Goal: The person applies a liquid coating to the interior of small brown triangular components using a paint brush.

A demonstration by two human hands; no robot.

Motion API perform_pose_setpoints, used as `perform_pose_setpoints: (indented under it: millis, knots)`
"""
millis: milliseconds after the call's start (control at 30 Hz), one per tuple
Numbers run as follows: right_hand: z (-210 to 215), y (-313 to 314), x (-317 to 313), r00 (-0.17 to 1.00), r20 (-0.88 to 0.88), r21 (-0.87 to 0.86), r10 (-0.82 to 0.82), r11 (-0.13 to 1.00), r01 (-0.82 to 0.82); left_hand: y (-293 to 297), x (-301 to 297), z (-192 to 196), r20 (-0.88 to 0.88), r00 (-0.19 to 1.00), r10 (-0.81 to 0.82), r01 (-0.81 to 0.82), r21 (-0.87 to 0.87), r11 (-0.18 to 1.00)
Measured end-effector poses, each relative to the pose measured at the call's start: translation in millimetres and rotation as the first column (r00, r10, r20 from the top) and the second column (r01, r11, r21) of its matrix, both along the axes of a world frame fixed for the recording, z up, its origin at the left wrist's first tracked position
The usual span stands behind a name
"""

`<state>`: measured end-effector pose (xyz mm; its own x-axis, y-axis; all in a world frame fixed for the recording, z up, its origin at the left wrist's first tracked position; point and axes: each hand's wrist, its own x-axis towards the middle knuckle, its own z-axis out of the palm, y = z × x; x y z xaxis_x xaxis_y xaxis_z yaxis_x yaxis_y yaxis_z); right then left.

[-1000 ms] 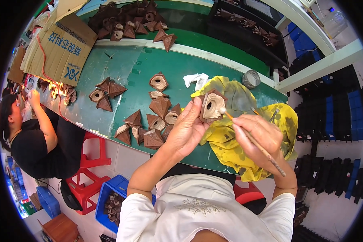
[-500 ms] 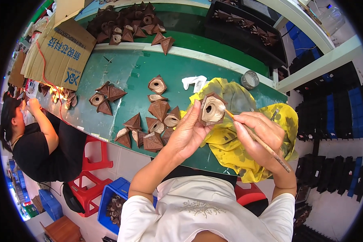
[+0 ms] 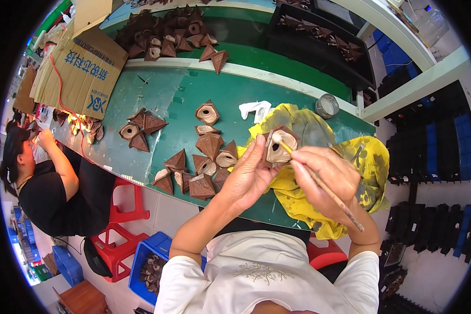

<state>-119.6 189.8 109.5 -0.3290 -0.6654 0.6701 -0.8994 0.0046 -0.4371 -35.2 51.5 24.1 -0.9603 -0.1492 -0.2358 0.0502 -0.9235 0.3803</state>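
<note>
head view: i see the left hand [image 3: 248, 175] angled up, thumb along the edge, gripping this brown hollow piece [image 3: 278, 156] above a yellow cloth [image 3: 298, 206]. the right hand [image 3: 327, 167] curls over, pinching a slanted brush [image 3: 341, 205], its tip on the pale inside.

Wooden brush handle [image 3: 336, 200]; rumpled matt cloth [image 3: 296, 201].

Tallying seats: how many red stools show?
3: one stool left of the blue crate, another stool beyond it, a third stool right of the white shirt. More may be hidden.
</note>
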Motion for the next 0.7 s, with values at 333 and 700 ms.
perform_pose_setpoints:
  millis: [333,700]
  knots:
    - [-4,1,1,1.0,-0.006,0.021,0.009,1.0,-0.009,-2,0,-6,0.005,1.0,-0.03,0.03,0.014,0.999]
    - [-2,9,-12,1.0,-0.021,0.041,-0.008,0.999,0.009,-5,1,1,0.01,1.0,-0.015,0.015,-0.004,1.0]
